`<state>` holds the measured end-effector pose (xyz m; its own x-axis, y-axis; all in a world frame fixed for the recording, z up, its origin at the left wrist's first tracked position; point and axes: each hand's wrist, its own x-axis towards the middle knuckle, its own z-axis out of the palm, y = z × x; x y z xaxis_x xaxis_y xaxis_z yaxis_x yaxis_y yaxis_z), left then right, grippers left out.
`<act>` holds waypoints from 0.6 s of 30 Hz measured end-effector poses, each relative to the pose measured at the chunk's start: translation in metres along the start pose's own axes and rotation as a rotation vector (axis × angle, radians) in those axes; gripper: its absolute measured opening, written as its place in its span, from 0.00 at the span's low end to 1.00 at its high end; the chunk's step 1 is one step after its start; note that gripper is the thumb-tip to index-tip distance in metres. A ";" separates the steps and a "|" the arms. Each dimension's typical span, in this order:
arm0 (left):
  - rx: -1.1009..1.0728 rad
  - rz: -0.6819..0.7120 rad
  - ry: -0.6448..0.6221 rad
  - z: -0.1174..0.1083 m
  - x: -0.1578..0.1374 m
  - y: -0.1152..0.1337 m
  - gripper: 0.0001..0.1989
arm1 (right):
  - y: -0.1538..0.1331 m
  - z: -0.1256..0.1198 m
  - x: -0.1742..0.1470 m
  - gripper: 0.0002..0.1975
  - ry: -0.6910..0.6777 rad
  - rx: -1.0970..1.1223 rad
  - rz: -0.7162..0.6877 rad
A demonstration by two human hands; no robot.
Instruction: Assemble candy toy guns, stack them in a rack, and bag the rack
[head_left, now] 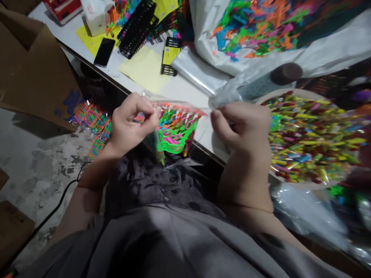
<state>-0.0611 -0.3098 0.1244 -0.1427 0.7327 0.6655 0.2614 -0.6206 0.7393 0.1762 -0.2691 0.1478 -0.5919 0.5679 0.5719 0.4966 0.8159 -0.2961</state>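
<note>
A clear plastic bag [176, 131] hangs at the table's front edge, filled with bright green, pink, orange and blue plastic pieces. My left hand [133, 121] is closed in a pinch on the bag's upper left corner. On the other side, my right hand [242, 125] is closed, thumb against curled fingers, at the bag's upper right end, where a thin stretch of film reaches its fingertips. The bag's top edge runs taut between both hands, with an orange-red strip along it. What the small pieces are is too blurred to tell.
A round tub [315, 139] of small colourful pieces stands at the right. Behind lie a phone [104, 51], black racks [136, 29], a stack of clear film [201, 71] and a large white sack [205, 46] of plastic pieces. A cardboard box [37, 73] and filled packets [97, 125] are at left.
</note>
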 end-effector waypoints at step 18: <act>-0.285 -0.207 -0.093 -0.025 -0.047 -0.021 0.09 | 0.002 0.039 -0.020 0.16 0.066 0.271 -0.131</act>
<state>-0.0833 -0.3386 0.0801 -0.0733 0.8650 0.4963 -0.0426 -0.4999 0.8650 0.1642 -0.2742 0.1063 -0.5931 0.4548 0.6644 0.2262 0.8861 -0.4046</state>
